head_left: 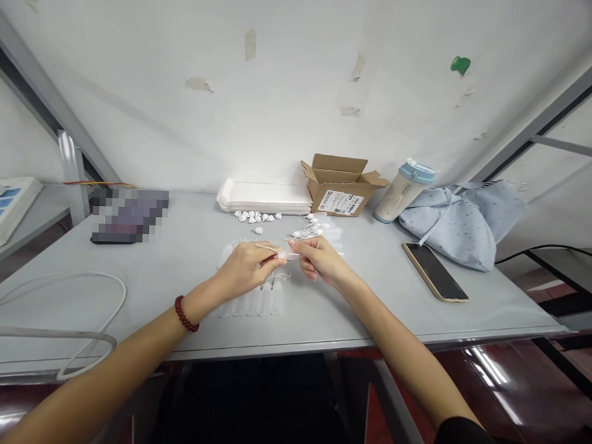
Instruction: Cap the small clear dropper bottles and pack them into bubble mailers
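Observation:
My left hand (246, 265), with a dark red bead bracelet on the wrist, is closed on a small white cap (282, 254). Facing it, my right hand (321, 258) pinches a small translucent tube (293, 255). Cap and tube meet between my fingertips, which partly hide whether they are joined. Below my left hand lies a row of translucent tubes (261, 302) with thin white strings at their upper ends. Beyond my right hand is a pile of similar tubes with strings (327, 228). Several loose white caps (257, 217) lie farther back.
Behind the caps sits a stack of white trays (265, 196), beside an open cardboard box (340, 188). To the right are a tumbler (402, 192), a light blue cloth bag (458, 224) and a phone (435, 272). A white cable (121, 300) loops across the table's left side.

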### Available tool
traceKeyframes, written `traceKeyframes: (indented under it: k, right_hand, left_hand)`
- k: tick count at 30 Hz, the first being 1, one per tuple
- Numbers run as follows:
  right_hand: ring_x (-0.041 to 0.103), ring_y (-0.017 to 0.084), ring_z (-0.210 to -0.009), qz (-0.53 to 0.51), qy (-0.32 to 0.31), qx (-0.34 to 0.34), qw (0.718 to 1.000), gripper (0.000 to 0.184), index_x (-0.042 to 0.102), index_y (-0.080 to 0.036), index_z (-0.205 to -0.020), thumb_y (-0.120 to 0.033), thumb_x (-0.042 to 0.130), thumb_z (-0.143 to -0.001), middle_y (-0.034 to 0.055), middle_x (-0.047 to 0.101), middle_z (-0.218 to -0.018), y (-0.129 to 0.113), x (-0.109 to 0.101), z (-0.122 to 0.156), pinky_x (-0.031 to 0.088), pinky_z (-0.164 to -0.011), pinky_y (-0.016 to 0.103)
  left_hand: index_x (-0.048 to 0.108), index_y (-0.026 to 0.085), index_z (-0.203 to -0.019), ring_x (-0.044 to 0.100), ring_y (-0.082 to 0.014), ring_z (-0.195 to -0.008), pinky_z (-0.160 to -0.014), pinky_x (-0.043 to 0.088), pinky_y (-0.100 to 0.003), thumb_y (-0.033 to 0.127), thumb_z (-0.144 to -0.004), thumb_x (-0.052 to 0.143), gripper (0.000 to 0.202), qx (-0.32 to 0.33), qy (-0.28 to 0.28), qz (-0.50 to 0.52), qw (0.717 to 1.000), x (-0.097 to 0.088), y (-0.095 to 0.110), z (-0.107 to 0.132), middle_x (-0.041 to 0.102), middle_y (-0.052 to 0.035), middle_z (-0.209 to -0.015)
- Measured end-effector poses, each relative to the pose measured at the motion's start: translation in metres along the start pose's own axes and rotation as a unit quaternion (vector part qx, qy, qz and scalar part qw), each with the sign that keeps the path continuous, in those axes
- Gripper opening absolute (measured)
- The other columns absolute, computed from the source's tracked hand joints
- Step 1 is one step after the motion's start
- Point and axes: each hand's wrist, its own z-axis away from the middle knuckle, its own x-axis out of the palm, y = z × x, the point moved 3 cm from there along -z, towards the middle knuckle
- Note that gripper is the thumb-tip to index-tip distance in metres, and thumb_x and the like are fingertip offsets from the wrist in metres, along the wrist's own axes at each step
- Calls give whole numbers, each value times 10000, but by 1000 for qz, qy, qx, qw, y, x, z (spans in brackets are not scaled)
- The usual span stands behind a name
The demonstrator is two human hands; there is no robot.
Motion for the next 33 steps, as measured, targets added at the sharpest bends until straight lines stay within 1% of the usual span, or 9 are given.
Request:
traceKeyframes:
  k: [5,8,11,13,15,18,21,28,33]
  right_hand:
    - [299,55,-279,11,9,12,1000,497,412,-206,-548,-588,647,-762,-98,328,-355,1,-1,0,258,-304,202]
    - [382,65,-347,74,31,-59,995,469,465,-190,-580,-577,608,-802,-67,422,-412,-4,-2,2,321,-389,212]
    - [483,86,-474,157,79,-155,972,375,613,-171,-779,-545,622,-803,-33,548,-559,-11,-1,5,380,-485,224]
    - [494,95,-510,182,102,-191,959,371,645,-174,-881,-537,617,-807,-29,555,-607,-12,0,6,388,-509,233]
    - [474,94,-496,184,110,-204,955,367,647,-173,-873,-533,597,-822,-37,522,-577,-11,2,7,371,-502,237]
    - [426,92,-433,172,107,-185,962,376,641,-168,-860,-537,576,-835,-60,461,-478,-9,3,7,318,-465,239]
    - [409,89,-399,153,101,-172,968,385,639,-169,-851,-550,598,-817,-72,449,-435,-9,2,8,295,-452,241]
    - [356,76,-364,75,82,-151,982,390,619,-175,-768,-563,657,-770,-95,378,-408,-4,0,4,335,-412,240]
    - [297,69,-364,10,71,-121,990,411,571,-186,-689,-574,705,-708,-103,335,-412,-2,4,2,357,-360,238]
  left_hand:
    - [657,161,-677,597,-148,-617,-593,453,-247,358,-852,610,268,-58,3,39,998,-2,-3,-3,713,-62,-739]
    - [693,154,-755,574,-135,-593,-579,463,-240,403,-812,645,259,-134,5,88,987,-5,-4,-4,701,-48,-728]
    - [654,154,-696,542,-119,-551,-523,442,-221,446,-833,609,325,-195,-22,161,967,-9,-4,-5,614,-12,-615]
    - [619,154,-658,515,-109,-520,-489,423,-211,468,-843,592,365,-222,-47,209,951,-10,-5,-5,551,5,-565]
    - [614,152,-655,499,-104,-506,-471,407,-208,470,-843,595,369,-237,-64,235,941,-11,-6,-5,521,12,-543]
    - [627,149,-658,484,-99,-496,-465,393,-206,442,-841,604,346,-230,-70,236,942,-11,-5,-6,510,15,-530]
    - [634,152,-652,476,-95,-494,-472,393,-205,416,-830,615,319,-206,-45,211,955,-12,-2,-6,514,19,-537]
    - [636,157,-669,461,-100,-535,-503,373,-212,373,-863,578,296,-122,-1,107,987,-12,3,-4,553,11,-575]
    - [627,164,-684,484,-106,-569,-569,395,-228,357,-876,563,280,-63,13,46,997,-8,3,-3,611,-8,-631]
